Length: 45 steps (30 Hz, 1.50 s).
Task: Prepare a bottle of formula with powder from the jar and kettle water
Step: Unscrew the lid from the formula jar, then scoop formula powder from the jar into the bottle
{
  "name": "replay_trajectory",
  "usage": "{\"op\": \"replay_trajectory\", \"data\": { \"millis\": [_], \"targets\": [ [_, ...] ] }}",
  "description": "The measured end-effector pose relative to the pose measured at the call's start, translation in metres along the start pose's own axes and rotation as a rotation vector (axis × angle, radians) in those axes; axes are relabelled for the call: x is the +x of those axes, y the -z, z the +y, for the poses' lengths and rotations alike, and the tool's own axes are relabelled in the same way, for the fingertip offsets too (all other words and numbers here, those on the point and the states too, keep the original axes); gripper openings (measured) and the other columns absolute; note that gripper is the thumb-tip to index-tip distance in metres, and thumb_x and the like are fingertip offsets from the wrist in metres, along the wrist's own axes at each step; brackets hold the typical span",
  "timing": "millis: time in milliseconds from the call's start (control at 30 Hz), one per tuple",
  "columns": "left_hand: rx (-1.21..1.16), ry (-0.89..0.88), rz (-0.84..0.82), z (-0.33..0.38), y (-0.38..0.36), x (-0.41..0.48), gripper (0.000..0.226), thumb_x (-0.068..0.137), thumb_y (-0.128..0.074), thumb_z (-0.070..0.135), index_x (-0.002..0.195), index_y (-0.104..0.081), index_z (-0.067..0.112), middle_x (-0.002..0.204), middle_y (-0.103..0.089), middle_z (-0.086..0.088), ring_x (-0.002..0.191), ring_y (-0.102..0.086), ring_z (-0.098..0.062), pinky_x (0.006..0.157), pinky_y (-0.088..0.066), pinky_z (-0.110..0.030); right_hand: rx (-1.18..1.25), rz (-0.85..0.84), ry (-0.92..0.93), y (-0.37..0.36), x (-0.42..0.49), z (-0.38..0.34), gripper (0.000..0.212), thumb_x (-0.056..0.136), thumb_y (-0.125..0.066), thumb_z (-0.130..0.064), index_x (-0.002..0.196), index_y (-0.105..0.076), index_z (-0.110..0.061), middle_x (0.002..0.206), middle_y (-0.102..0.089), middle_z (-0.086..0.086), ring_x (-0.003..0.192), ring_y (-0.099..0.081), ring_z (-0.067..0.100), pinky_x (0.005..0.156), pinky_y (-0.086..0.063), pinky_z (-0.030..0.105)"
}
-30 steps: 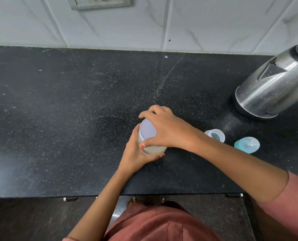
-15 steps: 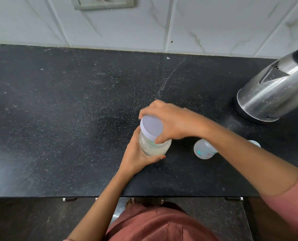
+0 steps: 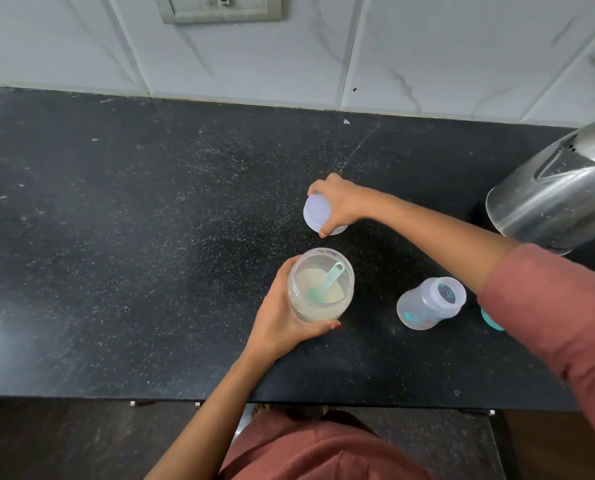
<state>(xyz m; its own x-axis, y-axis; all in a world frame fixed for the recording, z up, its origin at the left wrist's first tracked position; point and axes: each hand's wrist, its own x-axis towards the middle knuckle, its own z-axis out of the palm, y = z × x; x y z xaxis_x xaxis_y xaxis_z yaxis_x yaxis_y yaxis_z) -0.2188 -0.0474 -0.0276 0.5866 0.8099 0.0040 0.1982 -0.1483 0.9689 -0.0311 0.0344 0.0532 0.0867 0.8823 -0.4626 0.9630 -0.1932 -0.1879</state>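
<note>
Five items on the black counter (image 3: 116, 237), largest first: steel kettle (image 3: 552, 192) at 3 o'clock, cut by the frame edge; clear jar (image 3: 320, 285) at centre, open, part-filled with pale powder, its wall gripped by the left hand (image 3: 282, 317); baby bottle (image 3: 427, 303) at the jar's 3 o'clock, uncapped, seemingly empty; white lid (image 3: 318, 214) at the jar's 12 o'clock, clasped from above by the right hand (image 3: 341, 199); teal scoop (image 3: 325, 284) inside the jar. Scoop's long axis runs 7 to 1 o'clock, bowl sunk in powder, handle pointing toward the right hand, judged the likelier to take it once it sheds the lid.
</note>
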Motion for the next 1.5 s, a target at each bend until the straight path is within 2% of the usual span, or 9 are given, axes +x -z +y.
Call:
{"op": "replay_trajectory", "data": {
  "millis": [133, 333, 667, 833, 1000, 1200, 1333, 1433, 1500],
  "targets": [
    [0.005, -0.005, -0.006, -0.002, 0.000, 0.001, 0.087, 0.050, -0.087, 0.028, 0.118, -0.036, 0.045, 0.119, -0.047, 0.034, 0.113, -0.044, 0.011, 0.088, -0.031, -0.002, -0.091, -0.027, 0.023, -0.015, 0.012, -0.001, 0.079, 0.071, -0.075, -0.032, 0.135, -0.031, -0.019, 0.138, -0.031, 0.011, 0.124, -0.039, 0.033, 0.092, -0.039, 0.044],
    [-0.001, -0.003, -0.014, -0.002, 0.000, 0.002, 0.086, 0.049, -0.082, 0.039, 0.120, -0.034, 0.045, 0.124, -0.046, 0.024, 0.116, -0.044, 0.009, 0.091, -0.031, -0.003, -0.159, -0.014, 0.018, -0.026, 0.020, 0.001, 0.079, 0.071, -0.075, -0.036, 0.135, -0.032, -0.020, 0.137, -0.033, 0.009, 0.125, -0.039, 0.032, 0.092, -0.039, 0.046],
    [0.012, -0.030, -0.007, -0.001, 0.000, 0.001, 0.085, 0.048, -0.081, 0.038, 0.118, -0.034, 0.050, 0.120, -0.045, 0.034, 0.114, -0.042, 0.013, 0.090, -0.030, -0.001, -0.074, 0.018, 0.018, -0.016, 0.005, 0.006, 0.078, 0.073, -0.073, -0.035, 0.137, -0.032, -0.019, 0.141, -0.033, 0.007, 0.128, -0.038, 0.029, 0.093, -0.038, 0.045],
    [0.011, -0.018, -0.005, -0.001, -0.001, 0.000, 0.085, 0.047, -0.080, 0.041, 0.117, -0.034, 0.049, 0.120, -0.045, 0.034, 0.114, -0.042, 0.016, 0.088, -0.029, 0.001, 0.128, 0.141, 0.071, 0.001, -0.030, 0.006, 0.043, 0.079, -0.068, -0.025, 0.119, -0.053, -0.017, 0.121, -0.056, 0.002, 0.106, -0.055, 0.019, 0.080, -0.042, 0.032],
    [0.014, 0.001, 0.004, 0.001, -0.001, -0.001, 0.087, 0.047, -0.085, 0.027, 0.115, -0.034, 0.047, 0.118, -0.045, 0.029, 0.109, -0.041, 0.020, 0.085, -0.029, 0.003, 0.330, 0.230, 0.102, 0.007, -0.075, -0.003, 0.016, 0.078, -0.068, -0.014, 0.094, -0.065, -0.017, 0.094, -0.062, -0.003, 0.085, -0.060, 0.013, 0.085, -0.052, 0.040],
    [0.002, 0.003, -0.001, 0.003, -0.001, -0.001, 0.087, 0.046, -0.084, 0.035, 0.116, -0.034, 0.049, 0.120, -0.046, 0.029, 0.109, -0.044, 0.018, 0.083, -0.032, 0.001, 0.336, 0.216, 0.187, -0.009, -0.112, -0.022, 0.013, 0.079, -0.061, -0.006, 0.083, -0.068, -0.016, 0.067, -0.056, -0.017, 0.063, -0.056, -0.001, 0.067, -0.048, 0.021],
    [-0.025, 0.019, -0.001, 0.005, -0.001, -0.003, 0.086, 0.047, -0.085, 0.028, 0.114, -0.035, 0.049, 0.118, -0.049, 0.026, 0.106, -0.047, 0.017, 0.081, -0.035, 0.000, 0.064, 0.203, 0.197, -0.025, -0.116, -0.031, 0.020, 0.086, -0.053, -0.013, 0.100, -0.066, -0.018, 0.082, -0.059, -0.011, 0.079, -0.055, 0.012, 0.057, -0.035, 0.022],
    [-0.020, 0.026, -0.005, 0.004, -0.001, -0.003, 0.086, 0.050, -0.084, 0.023, 0.115, -0.034, 0.050, 0.119, -0.048, 0.026, 0.106, -0.047, 0.016, 0.082, -0.036, 0.000, -0.134, 0.227, 0.203, -0.032, -0.113, -0.037, 0.029, 0.089, -0.048, -0.008, 0.113, -0.062, -0.016, 0.113, -0.061, 0.006, 0.099, -0.058, 0.026, 0.068, -0.037, 0.029],
    [-0.017, 0.033, -0.006, 0.004, -0.001, -0.002, 0.087, 0.050, -0.084, 0.023, 0.115, -0.032, 0.051, 0.119, -0.048, 0.027, 0.106, -0.047, 0.017, 0.082, -0.036, 0.000, -0.276, 0.234, 0.186, -0.034, -0.112, -0.040, 0.033, 0.088, -0.046, -0.002, 0.116, -0.060, -0.012, 0.113, -0.057, 0.011, 0.098, -0.055, 0.027, 0.066, -0.036, 0.030]
  ]
}}
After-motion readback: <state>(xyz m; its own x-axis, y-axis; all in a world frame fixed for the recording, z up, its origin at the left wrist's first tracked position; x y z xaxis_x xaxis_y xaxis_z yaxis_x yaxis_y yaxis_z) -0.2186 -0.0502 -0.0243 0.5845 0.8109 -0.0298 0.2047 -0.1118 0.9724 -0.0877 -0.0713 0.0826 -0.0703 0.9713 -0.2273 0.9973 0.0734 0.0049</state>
